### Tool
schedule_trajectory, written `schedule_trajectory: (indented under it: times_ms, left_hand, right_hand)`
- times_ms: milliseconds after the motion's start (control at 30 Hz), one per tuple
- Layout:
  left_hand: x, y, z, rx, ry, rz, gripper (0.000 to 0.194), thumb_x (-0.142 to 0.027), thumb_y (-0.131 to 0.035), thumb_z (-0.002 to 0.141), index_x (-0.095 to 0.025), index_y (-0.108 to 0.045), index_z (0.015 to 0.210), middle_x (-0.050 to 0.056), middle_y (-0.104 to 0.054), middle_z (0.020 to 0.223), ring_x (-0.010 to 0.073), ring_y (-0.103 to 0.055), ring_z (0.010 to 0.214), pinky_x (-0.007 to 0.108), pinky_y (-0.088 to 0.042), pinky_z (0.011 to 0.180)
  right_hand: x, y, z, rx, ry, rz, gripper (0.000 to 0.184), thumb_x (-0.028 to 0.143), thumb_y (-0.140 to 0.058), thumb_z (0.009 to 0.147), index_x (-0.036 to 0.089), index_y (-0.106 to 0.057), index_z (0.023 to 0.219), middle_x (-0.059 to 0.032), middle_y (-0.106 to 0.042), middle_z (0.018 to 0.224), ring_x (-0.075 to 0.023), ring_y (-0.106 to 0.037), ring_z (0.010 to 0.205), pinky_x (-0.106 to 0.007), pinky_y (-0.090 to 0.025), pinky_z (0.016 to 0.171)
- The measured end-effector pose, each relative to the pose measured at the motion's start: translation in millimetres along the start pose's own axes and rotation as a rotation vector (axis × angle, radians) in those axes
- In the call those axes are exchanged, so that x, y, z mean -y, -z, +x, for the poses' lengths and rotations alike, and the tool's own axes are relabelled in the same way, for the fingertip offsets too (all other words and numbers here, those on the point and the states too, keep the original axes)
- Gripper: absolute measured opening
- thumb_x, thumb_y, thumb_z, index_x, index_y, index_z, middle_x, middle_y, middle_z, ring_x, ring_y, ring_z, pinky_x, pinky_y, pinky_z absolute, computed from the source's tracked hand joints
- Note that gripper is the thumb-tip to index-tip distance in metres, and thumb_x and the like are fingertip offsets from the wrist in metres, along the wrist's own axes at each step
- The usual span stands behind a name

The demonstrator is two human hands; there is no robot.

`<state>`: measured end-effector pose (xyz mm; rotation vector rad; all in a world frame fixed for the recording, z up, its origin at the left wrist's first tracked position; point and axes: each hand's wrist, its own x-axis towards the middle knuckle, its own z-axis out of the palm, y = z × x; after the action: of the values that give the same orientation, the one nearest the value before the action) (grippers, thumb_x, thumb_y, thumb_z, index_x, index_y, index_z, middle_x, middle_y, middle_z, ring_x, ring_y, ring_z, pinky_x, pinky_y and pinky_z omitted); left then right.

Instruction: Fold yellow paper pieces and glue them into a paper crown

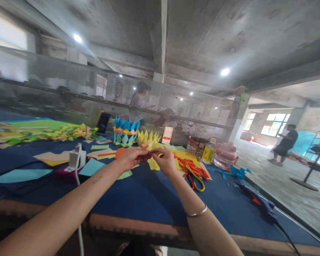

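Note:
My left hand (132,157) and my right hand (165,161) meet above the middle of the table. Their fingertips are pinched together on a small piece of yellow paper (155,145), whose exact folds are partly hidden by the fingers. Just beyond stand rings of folded paper points, one blue and orange (126,131) and one yellow (148,138). Orange paper strips (193,167) lie to the right of my right hand, with yellow- and red-handled scissors (197,180) beside them. Light blue paper (92,167) is on the left, near my left forearm.
A power strip with a white plug (76,159) sits at left, its cable hanging over the front edge. A glue gun (258,201) lies at right. A yellow-labelled bottle (209,151) and pink container (225,156) stand behind. A mesh screen (200,110) backs the table; people are beyond it.

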<state>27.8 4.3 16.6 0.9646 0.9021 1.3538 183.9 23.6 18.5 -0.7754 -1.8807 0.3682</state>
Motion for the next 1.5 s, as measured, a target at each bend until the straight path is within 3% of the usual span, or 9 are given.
schedule_trajectory:
  times_ms: [367, 467, 567, 733, 1133, 1300, 1500]
  left_hand:
    - [-0.9, 0.1, 1.6, 0.034, 0.030, -0.084, 0.013, -0.001, -0.058, 0.074, -0.008, -0.069, 0.076, 0.009, -0.072, 0.066, 0.0148, -0.068, 0.062, 0.022, -0.053, 0.064]
    - [-0.9, 0.2, 1.4, 0.053, 0.038, -0.094, 0.015, -0.001, -0.056, 0.076, -0.007, -0.069, 0.077, 0.009, -0.072, 0.066, 0.0142, -0.068, 0.061, 0.021, -0.053, 0.062]
    - [-1.3, -0.7, 0.3, 0.055, 0.054, -0.095, 0.017, -0.002, -0.054, 0.079, -0.008, -0.069, 0.074, 0.009, -0.072, 0.066, 0.0133, -0.067, 0.059, 0.020, -0.053, 0.059]
    - [-2.8, -2.6, -1.7, 0.034, 0.079, -0.096, 0.018, -0.002, -0.053, 0.080, -0.008, -0.068, 0.074, 0.009, -0.072, 0.065, 0.0140, -0.068, 0.059, 0.021, -0.053, 0.060]
    - [-3.1, -2.8, -3.4, 0.099, 0.095, -0.126, 0.010, -0.004, -0.061, 0.078, -0.007, -0.070, 0.078, 0.008, -0.072, 0.067, 0.0119, -0.066, 0.058, 0.019, -0.052, 0.058]
    - [1.9, 2.1, 3.8, 0.060, 0.067, -0.096, 0.005, -0.005, -0.070, 0.070, -0.009, -0.071, 0.073, 0.007, -0.071, 0.067, 0.0114, -0.064, 0.057, 0.019, -0.051, 0.059]
    - [-0.2, 3.3, 5.6, -0.026, -0.025, -0.073, 0.005, -0.005, -0.070, 0.070, -0.009, -0.069, 0.069, 0.008, -0.071, 0.066, 0.0133, -0.065, 0.061, 0.024, -0.052, 0.067]
  right_hand:
    - [-0.1, 3.0, 0.7, 0.019, 0.024, -0.009, 0.013, 0.021, -0.061, 0.074, 0.023, -0.073, 0.074, 0.0006, -0.070, 0.072, -0.0145, -0.059, 0.065, -0.031, -0.049, 0.071]
    - [-2.0, 3.4, 1.6, 0.016, 0.042, -0.023, 0.012, 0.020, -0.062, 0.074, 0.023, -0.073, 0.075, 0.0021, -0.069, 0.070, -0.0124, -0.057, 0.059, -0.036, -0.047, 0.085]
    - [-4.2, 3.6, 2.4, 0.030, 0.085, -0.058, 0.014, 0.016, -0.061, 0.074, 0.024, -0.073, 0.073, 0.0046, -0.067, 0.065, -0.0103, -0.053, 0.053, -0.041, -0.037, 0.102]
    - [-4.9, 3.6, 2.4, 0.041, 0.101, -0.084, 0.018, 0.013, -0.060, 0.074, 0.025, -0.073, 0.074, 0.0039, -0.069, 0.069, -0.0112, -0.055, 0.057, -0.041, -0.032, 0.107]
    - [-6.7, 3.7, 1.5, 0.057, 0.081, -0.123, 0.021, 0.013, -0.058, 0.071, 0.023, -0.075, 0.079, 0.0021, -0.068, 0.068, -0.0135, -0.058, 0.066, -0.036, -0.041, 0.098]
    - [2.0, 3.8, -1.4, 0.075, 0.072, -0.071, 0.021, 0.013, -0.055, 0.072, 0.023, -0.073, 0.076, 0.0000, -0.069, 0.074, -0.0173, -0.060, 0.077, -0.033, -0.048, 0.081]
    - [7.7, 4.9, -4.2, 0.093, 0.003, 0.069, 0.019, 0.015, -0.048, 0.073, 0.018, -0.066, 0.068, -0.0014, -0.062, 0.074, -0.0131, -0.056, 0.067, -0.024, -0.044, 0.061]
